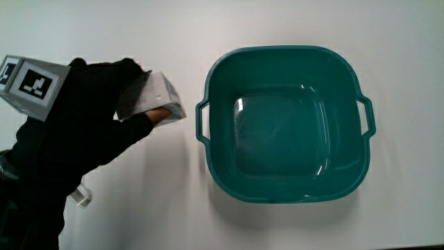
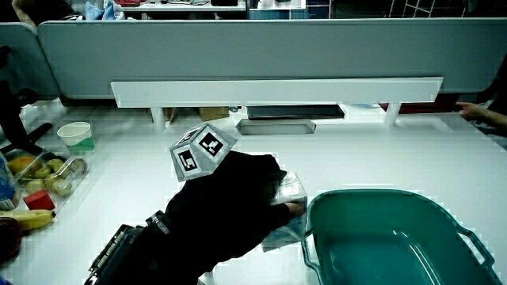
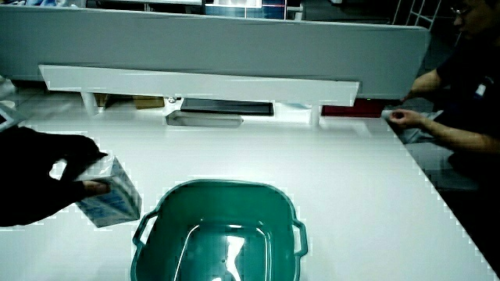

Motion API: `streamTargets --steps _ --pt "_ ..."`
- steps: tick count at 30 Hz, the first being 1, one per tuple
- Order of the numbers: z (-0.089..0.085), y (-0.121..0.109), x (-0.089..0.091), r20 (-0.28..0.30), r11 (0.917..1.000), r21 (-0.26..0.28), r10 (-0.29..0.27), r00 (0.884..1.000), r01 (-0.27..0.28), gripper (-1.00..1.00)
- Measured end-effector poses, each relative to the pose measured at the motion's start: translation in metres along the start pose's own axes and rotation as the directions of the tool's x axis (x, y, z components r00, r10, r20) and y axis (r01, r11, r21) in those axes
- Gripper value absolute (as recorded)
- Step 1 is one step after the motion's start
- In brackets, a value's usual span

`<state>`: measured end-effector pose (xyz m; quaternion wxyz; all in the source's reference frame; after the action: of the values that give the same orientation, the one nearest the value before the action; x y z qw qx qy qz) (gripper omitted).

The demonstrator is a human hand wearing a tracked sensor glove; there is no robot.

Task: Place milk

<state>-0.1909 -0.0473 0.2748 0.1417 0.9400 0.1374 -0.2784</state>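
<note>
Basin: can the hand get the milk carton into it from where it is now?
Probably yes. The hand holds the milk carton in its grip right beside the basin. The basin is open on top with nothing inside, and the table between them is bare.

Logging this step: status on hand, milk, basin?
Hand shut on milk carton, carried tilted beside the teal basin. Carton not yet in basin. Basin holds nothing; path clear.

A white table carries a teal basin, a cup and fruit
</note>
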Motion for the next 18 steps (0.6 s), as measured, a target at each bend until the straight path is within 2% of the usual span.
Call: streamTargets --steps 1,2,3,4,5,6,7,8,10,12,13,14,15,17,18 --pt "-0.002 0.000 -0.003 0.017 0.9999 -0.006 0.015 1.000 -0.015 0.00" --pt "-0.004 0.001 -0.006 -0.017 0.9998 0.010 -0.016 1.000 0.016 0.00" --pt "-0.006 0.001 -0.009 -0.007 0.9999 0.001 0.012 1.000 -0.012 0.00" --pt "-0.008 0.002 -0.012 0.003 1.0000 -0.003 0.007 1.000 -0.007 0.00" --pt "-0.011 0.002 -0.016 0.031 0.9995 -0.012 0.031 0.999 -0.031 0.00" --pt "-0.013 0.004 -0.019 -0.011 0.9999 -0.003 0.014 1.000 -0.014 0.00" --pt "-0.017 0.004 -0.022 0.033 0.9998 -0.005 0.018 0.999 -0.018 0.00" --pt "-0.018 0.005 -0.023 0.047 0.9985 -0.022 0.052 0.998 -0.051 0.00" --pt "-0.022 0.007 -0.027 0.021 0.9989 -0.020 0.043 0.999 -0.043 0.00" --pt "-0.027 0.009 -0.031 0.037 0.9992 -0.023 0.033 0.999 -0.032 0.00" --pt "-0.027 0.009 -0.030 0.026 0.9962 -0.040 0.079 0.997 -0.078 0.00" --pt "-0.029 0.010 -0.034 0.025 0.9973 -0.035 0.066 0.998 -0.065 0.00" --pt "-0.031 0.012 -0.035 -0.013 0.9989 -0.024 0.040 0.999 -0.040 0.00" --pt "-0.035 0.012 -0.038 0.017 0.9940 -0.052 0.097 0.995 -0.096 0.00" --pt "-0.036 0.013 -0.039 0.007 0.9951 -0.048 0.086 0.996 -0.086 0.00"
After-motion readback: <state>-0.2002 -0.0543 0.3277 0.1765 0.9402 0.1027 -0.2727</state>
